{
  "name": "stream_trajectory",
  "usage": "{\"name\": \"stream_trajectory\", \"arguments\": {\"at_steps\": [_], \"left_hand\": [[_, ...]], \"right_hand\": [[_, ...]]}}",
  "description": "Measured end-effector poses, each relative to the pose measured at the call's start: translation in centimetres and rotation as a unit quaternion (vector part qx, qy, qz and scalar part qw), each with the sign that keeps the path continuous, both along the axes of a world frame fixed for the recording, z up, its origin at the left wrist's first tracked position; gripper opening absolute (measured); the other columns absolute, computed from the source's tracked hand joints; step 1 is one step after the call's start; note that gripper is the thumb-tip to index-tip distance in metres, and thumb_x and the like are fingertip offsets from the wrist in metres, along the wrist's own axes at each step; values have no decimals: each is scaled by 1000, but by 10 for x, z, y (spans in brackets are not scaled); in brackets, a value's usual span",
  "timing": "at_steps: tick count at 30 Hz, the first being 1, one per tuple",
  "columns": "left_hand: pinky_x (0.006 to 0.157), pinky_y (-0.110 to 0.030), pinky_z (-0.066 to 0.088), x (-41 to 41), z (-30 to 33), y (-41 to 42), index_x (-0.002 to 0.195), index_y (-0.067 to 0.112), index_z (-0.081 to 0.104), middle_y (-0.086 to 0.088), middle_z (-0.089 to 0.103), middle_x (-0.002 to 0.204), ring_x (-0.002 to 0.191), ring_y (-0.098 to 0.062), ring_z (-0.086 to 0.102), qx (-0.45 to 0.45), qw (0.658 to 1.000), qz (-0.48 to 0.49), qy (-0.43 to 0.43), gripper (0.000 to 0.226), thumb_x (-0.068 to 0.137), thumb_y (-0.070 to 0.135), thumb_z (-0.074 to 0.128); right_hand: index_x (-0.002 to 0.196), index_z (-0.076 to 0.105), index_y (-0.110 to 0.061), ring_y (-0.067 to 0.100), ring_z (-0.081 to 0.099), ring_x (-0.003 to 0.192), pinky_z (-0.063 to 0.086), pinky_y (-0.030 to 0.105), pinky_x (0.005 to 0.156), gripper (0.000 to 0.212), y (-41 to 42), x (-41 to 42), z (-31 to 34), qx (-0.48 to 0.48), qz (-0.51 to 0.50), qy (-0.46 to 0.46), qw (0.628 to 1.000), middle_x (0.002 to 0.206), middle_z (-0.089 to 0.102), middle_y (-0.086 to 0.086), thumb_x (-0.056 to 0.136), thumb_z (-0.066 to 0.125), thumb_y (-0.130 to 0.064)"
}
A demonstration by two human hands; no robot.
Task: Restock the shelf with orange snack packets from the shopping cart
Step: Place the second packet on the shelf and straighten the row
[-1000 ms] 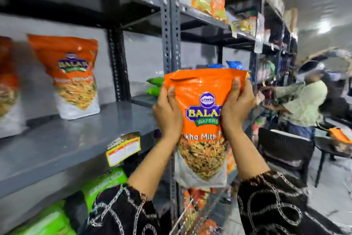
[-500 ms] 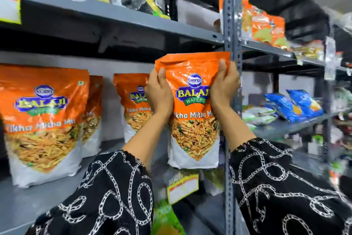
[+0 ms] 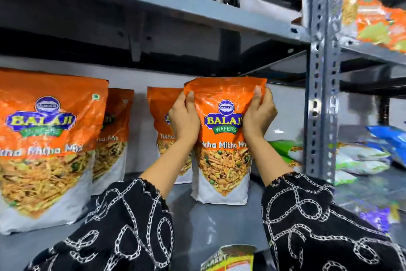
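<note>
An orange Balaji snack packet (image 3: 223, 138) stands upright on the grey shelf (image 3: 219, 222), its base touching the shelf surface. My left hand (image 3: 183, 120) grips its upper left edge and my right hand (image 3: 259, 114) grips its upper right edge. Right behind it stands another orange packet (image 3: 163, 112), partly hidden by my left hand. Two more orange packets stand further left: a large near one (image 3: 47, 145) and one behind it (image 3: 114, 132). The shopping cart is out of view.
A perforated grey upright post (image 3: 323, 77) borders the shelf bay on the right. Beyond it lie green (image 3: 283, 149), white and blue packets (image 3: 388, 138). The shelf above (image 3: 153, 0) hangs low over the packets. A price label (image 3: 228, 259) sits on the front edge.
Both hands carried the packet from the aisle into the shelf bay and lowered it; its base now rests on the shelf in front of the rear packet.
</note>
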State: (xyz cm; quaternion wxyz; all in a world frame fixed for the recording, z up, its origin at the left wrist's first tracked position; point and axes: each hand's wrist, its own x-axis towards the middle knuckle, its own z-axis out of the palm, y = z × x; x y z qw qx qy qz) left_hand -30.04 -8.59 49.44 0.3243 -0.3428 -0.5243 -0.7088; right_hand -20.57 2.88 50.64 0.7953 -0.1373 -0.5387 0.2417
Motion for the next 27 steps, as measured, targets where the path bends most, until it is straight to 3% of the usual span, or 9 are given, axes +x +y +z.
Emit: {"name": "stream_trajectory", "arguments": {"at_steps": [5,7,10,14,18,20,23,25,27], "left_hand": [[59,-26,40,-7,-1,-1,112,14,56,-13,73,95,85,-31,67,-43,997,61,-14,39,95,45,40],[69,-36,46,-7,1,-13,119,17,50,-16,70,102,93,-37,64,-40,994,100,-19,36,95,42,41],[88,-39,45,-3,4,-44,126,18,43,-11,60,120,109,-29,56,-5,996,87,18,35,94,32,44],[114,-43,30,-8,-17,-107,137,14,32,-11,42,141,133,-24,36,21,990,125,68,46,94,28,44],[116,-31,9,-30,-56,-187,143,9,23,-16,25,153,142,-26,20,57,975,214,-8,59,91,26,45],[118,-45,11,-46,-69,-221,145,6,19,-17,19,155,144,-29,16,65,965,236,-92,63,91,23,47],[115,-52,16,-65,-89,-259,146,7,17,-17,18,156,144,-30,17,64,946,224,-224,62,93,21,46],[114,-49,19,-76,-104,-268,145,5,22,-21,23,153,141,-34,23,51,932,170,-316,57,96,29,40],[111,-50,27,-83,-114,-267,140,5,32,-25,35,147,134,-40,33,13,917,93,-388,55,98,39,31]], "right_hand": [[101,55,-14,-6,50,59,32,1,51,29,4,-1,-3,-6,-47,0,999,74,62,-8,98,40,-38],[121,48,-18,12,59,90,39,14,73,34,-1,1,-2,3,-71,2,997,108,66,4,96,42,-41],[133,40,-21,19,43,124,27,28,91,44,-27,6,2,12,-143,19,989,136,49,6,94,45,-40],[127,45,-11,22,47,119,34,33,98,37,-90,-3,0,66,-58,67,994,127,53,10,94,47,-27],[117,49,-2,21,50,98,38,23,86,26,-171,-46,-36,8,133,34,990,111,56,12,92,50,-12],[113,49,-5,17,46,93,33,18,75,19,-211,-75,-63,-88,252,-32,963,103,51,8,94,50,-9],[103,48,-11,20,45,94,35,29,81,12,-265,-119,-108,-238,418,-192,856,97,49,12,98,43,-20],[115,51,-6,24,51,104,43,39,95,30,-291,-138,-128,-285,451,-262,804,113,57,22,99,38,-27],[133,43,-4,33,51,121,40,46,106,43,-310,-147,-134,-313,450,-282,787,135,52,21,100,33,-31]]}}
